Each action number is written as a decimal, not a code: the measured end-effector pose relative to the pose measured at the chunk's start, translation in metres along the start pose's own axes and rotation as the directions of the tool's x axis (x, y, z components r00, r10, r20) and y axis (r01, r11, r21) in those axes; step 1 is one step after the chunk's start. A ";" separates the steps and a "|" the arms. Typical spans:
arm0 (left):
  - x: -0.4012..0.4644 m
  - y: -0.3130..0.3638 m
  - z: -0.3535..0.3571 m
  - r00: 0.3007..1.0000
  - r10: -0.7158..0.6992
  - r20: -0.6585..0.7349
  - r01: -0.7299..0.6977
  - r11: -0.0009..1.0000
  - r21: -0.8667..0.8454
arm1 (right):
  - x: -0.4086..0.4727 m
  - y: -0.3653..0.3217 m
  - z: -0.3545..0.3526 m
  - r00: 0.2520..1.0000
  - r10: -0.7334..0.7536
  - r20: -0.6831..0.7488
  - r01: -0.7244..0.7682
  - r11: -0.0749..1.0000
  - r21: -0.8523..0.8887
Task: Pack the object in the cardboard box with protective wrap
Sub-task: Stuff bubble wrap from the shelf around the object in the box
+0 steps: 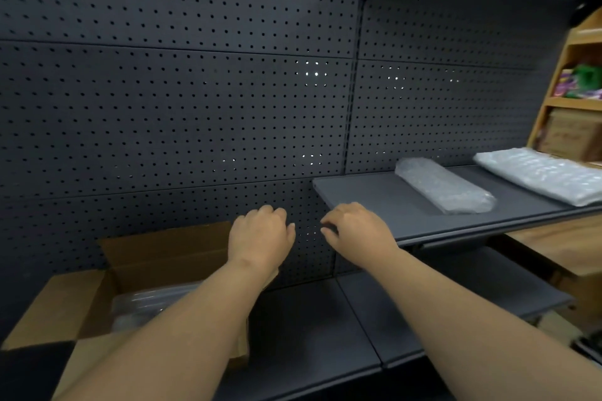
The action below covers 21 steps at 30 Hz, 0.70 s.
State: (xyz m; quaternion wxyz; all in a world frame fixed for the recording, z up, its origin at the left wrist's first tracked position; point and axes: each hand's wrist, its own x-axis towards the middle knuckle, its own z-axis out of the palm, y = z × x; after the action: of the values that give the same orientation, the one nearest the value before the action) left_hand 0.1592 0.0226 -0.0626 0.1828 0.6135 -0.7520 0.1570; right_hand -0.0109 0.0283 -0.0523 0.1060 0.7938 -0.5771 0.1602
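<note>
An open cardboard box point(136, 257) stands on the lower shelf at the left, its flaps spread out. Inside it lies something in clear wrap point(146, 306), partly hidden by my left forearm. My left hand point(260, 234) hovers above the box's right side with fingers loosely curled, holding nothing. My right hand point(355, 228) hangs in the air just left of the upper shelf's corner, fingers loosely bent and empty. A bundle rolled in bubble wrap point(443, 187) lies on the upper shelf point(374, 202), to the right of my right hand.
A flat stack of white bubble wrap sheets point(540, 174) lies at the right end of the upper shelf. Dark pegboard point(195, 91) forms the back wall. The lower dark shelf point(325, 319) extends right of the box. A wooden shelf unit point(573, 81) with goods stands far right.
</note>
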 end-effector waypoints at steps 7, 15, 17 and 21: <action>0.037 0.038 -0.001 0.998 0.051 -0.032 -0.053 0.997 -0.063 | 0.007 0.059 -0.024 0.992 0.113 -0.049 -0.116 0.992 -0.046; 0.080 0.108 0.007 0.998 0.061 -0.033 -0.063 0.996 -0.063 | 0.015 0.145 -0.035 0.974 0.205 -0.099 -0.207 0.978 -0.006; 0.092 0.128 0.009 0.998 0.058 -0.037 -0.060 0.996 -0.062 | 0.017 0.167 -0.039 0.972 0.213 -0.100 -0.215 0.976 -0.018; 0.113 0.168 0.015 0.998 0.043 -0.039 -0.045 0.997 -0.062 | 0.019 0.213 -0.045 0.972 0.231 -0.051 -0.234 0.971 -0.058</action>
State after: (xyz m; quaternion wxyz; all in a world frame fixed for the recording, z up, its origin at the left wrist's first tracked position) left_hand -0.0273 -0.0488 -0.0251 0.2127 0.5877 -0.7664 0.1486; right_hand -0.2142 -0.0391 -0.0072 0.1245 0.7132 -0.6684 0.1704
